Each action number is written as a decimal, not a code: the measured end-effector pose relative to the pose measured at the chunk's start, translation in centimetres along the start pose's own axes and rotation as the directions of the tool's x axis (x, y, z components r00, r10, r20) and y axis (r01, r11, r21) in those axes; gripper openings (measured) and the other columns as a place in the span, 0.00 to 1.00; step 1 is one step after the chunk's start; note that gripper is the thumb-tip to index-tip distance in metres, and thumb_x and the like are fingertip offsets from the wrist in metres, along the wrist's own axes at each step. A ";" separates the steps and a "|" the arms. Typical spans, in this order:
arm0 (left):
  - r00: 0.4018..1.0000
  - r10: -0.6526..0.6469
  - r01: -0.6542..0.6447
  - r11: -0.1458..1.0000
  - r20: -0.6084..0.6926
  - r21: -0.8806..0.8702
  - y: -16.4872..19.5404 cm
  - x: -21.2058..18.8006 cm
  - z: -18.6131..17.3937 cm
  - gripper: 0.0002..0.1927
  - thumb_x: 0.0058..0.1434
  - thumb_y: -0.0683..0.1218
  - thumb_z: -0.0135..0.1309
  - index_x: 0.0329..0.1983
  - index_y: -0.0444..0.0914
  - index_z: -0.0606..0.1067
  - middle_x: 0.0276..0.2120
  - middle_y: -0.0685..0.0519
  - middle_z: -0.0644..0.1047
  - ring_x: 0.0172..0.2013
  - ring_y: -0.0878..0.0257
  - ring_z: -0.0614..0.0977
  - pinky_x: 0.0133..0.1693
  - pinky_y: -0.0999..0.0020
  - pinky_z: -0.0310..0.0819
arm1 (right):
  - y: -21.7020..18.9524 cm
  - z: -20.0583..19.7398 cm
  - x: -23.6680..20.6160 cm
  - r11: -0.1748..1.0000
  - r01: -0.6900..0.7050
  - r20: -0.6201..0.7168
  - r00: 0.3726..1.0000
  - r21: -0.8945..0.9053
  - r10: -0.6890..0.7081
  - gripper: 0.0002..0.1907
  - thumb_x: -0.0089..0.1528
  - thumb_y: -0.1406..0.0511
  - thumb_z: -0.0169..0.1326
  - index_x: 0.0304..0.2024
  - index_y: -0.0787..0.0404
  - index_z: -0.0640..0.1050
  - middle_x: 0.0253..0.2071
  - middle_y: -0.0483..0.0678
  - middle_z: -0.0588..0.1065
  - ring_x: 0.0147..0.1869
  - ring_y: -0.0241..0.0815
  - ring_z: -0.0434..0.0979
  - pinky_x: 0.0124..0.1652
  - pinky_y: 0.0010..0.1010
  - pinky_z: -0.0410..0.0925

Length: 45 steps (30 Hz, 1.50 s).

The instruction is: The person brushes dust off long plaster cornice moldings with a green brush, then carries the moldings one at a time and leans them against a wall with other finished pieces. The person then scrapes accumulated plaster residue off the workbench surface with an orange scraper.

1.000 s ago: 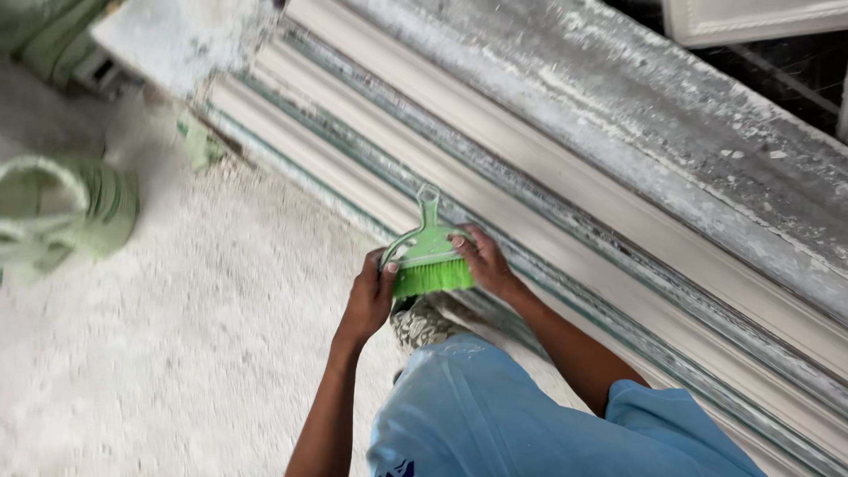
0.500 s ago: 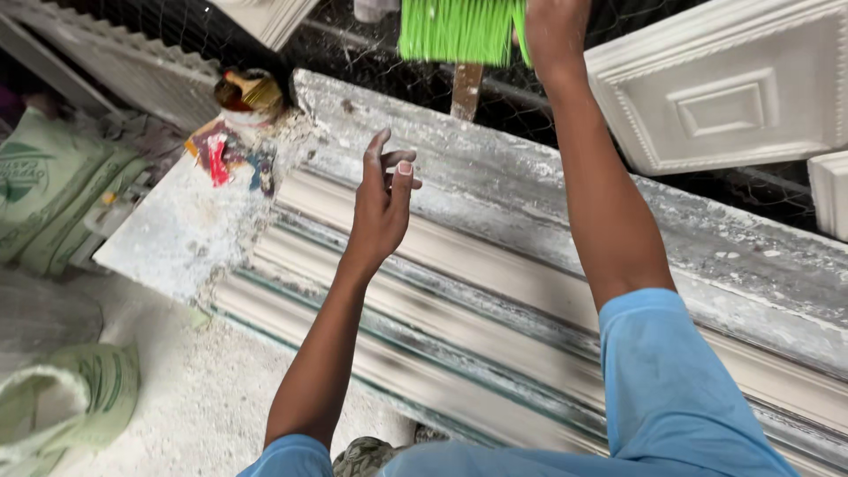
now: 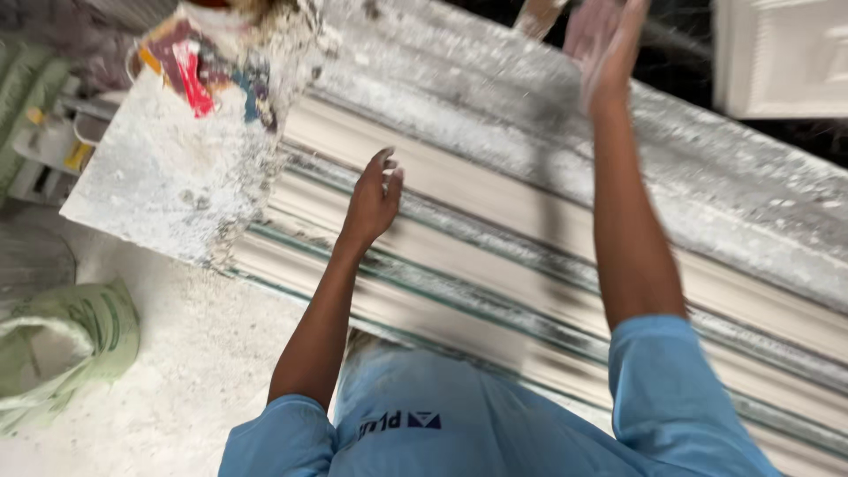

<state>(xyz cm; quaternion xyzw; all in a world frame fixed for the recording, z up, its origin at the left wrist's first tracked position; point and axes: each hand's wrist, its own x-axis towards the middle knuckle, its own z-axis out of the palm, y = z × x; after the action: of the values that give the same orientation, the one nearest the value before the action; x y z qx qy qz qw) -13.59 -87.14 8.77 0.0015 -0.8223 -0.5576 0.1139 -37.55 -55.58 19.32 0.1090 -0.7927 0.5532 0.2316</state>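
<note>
From the head view, my left hand (image 3: 375, 196) hangs just over the long moulded mould (image 3: 495, 256) — fingers loosely together and half curled, holding nothing, near the ridged profile but, as far as I can tell, not pressing on it. It sits there because that is where the stepped ribs begin, next to the flat dusty slab (image 3: 168, 181) that abuts the mould's left end. My right hand (image 3: 605, 44) is raised high toward the top edge of the frame, blurred, palm flat and fingers spread open; nothing shows in its grasp, though the blur hides the fingertips. Just beside it, at the very top, a pale wooden handle (image 3: 537, 16) pokes into view — I cannot tell what it belongs to.

The mould runs diagonally from upper left to lower right, its greenish grooves and cream ribs lying parallel, and its upper shelf is thick with white powder. My body stands right against its lower edge, so there is little room in front of me. Open room lies to the left, over the powdery floor (image 3: 177, 389), where a green sack (image 3: 71, 344) slumps with its mouth rolled down. A paint-smeared container (image 3: 208, 53) sits at the slab's far corner, and a white cast panel (image 3: 782, 57) stands at upper right beyond the mould.
</note>
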 end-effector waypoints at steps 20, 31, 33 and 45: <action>0.983 -0.061 0.152 0.809 -0.175 0.568 -20.0 12.0 -15.6 0.21 0.69 0.45 0.50 0.66 0.41 0.74 0.52 0.32 0.68 0.51 0.35 0.71 0.51 0.42 0.67 | 0.1 6.7 -36.2 0.847 -0.513 -0.167 0.856 -0.143 0.490 0.14 0.72 0.74 0.40 0.57 0.64 0.73 0.52 0.48 0.74 0.53 0.37 0.75 0.52 0.30 0.72; 0.999 -0.041 0.026 0.623 0.000 0.782 -22.6 17.9 -20.1 0.16 0.71 0.45 0.58 0.62 0.43 0.77 0.60 0.32 0.65 0.59 0.33 0.68 0.58 0.39 0.64 | 1.0 10.3 -33.7 0.684 -0.729 -0.190 0.668 0.022 0.719 0.10 0.72 0.70 0.46 0.55 0.61 0.74 0.50 0.47 0.75 0.50 0.35 0.77 0.47 0.29 0.75; 0.998 0.065 -0.017 0.585 -0.026 0.811 -23.2 18.3 -20.4 0.21 0.70 0.49 0.61 0.64 0.40 0.74 0.65 0.25 0.59 0.61 0.24 0.61 0.56 0.32 0.58 | 1.2 10.0 -33.7 0.649 -0.759 -0.169 0.635 0.046 0.754 0.10 0.72 0.69 0.46 0.55 0.61 0.74 0.50 0.47 0.74 0.51 0.35 0.77 0.48 0.29 0.76; 0.992 0.098 0.025 0.489 -0.084 0.872 -26.2 16.7 -19.6 0.20 0.76 0.46 0.46 0.70 0.42 0.72 0.70 0.27 0.56 0.69 0.31 0.54 0.61 0.26 0.51 | 2.4 8.9 -32.0 0.536 -0.840 -0.259 0.500 0.089 0.826 0.12 0.72 0.64 0.48 0.57 0.58 0.72 0.50 0.44 0.73 0.50 0.35 0.77 0.46 0.31 0.72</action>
<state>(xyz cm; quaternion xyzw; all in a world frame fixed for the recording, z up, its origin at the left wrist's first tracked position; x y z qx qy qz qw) -29.43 -117.12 -5.25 0.0754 -0.9824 -0.0621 0.1593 -13.01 -65.66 -0.80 -0.3680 -0.7206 0.5859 0.0449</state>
